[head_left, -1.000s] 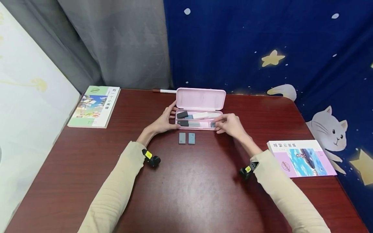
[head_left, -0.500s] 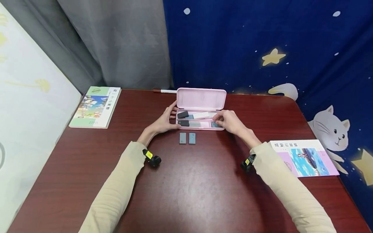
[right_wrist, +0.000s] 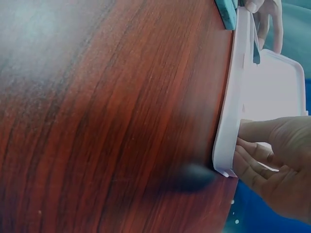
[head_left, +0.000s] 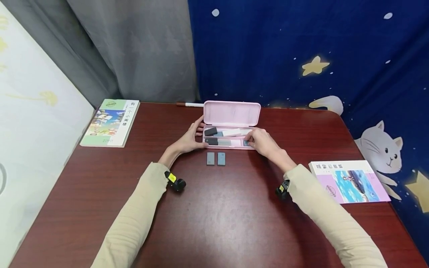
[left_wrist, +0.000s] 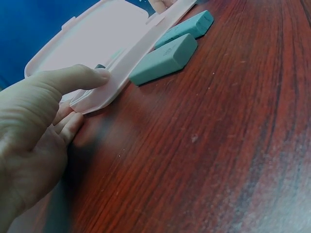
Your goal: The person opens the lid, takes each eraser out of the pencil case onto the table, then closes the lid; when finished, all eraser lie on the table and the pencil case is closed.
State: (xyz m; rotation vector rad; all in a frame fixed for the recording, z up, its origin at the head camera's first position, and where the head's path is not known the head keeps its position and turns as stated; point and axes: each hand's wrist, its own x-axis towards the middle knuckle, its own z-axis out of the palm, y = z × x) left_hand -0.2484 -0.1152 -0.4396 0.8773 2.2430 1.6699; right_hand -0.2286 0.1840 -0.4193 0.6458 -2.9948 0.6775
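Note:
A pink pencil case [head_left: 231, 113] lies with its lid up at the back of the table. My left hand [head_left: 187, 139] grips its left end, the thumb over the front rim and the other fingers at the side. My right hand [head_left: 264, 142] reaches into the front right compartment, fingertips pinching a blue-grey eraser [head_left: 246, 143], mostly covered by the fingers. Dark blocks [head_left: 211, 141], a white block [head_left: 231, 132] and other pieces lie inside the case. In front of it, a grey-green eraser [left_wrist: 165, 59] and a blue eraser [left_wrist: 187, 29] lie side by side.
A green-edged book [head_left: 107, 123] lies at the back left of the table, and a pink-edged book [head_left: 350, 182] at the right. Behind the case's left side lies a brown-and-white pen [head_left: 190, 104]. Grey and blue curtains [head_left: 254, 48] hang along the back edge.
My right hand drew back from the eraser, baring it in the compartment, then came down on it again. The left hand has stayed at the case's left end.

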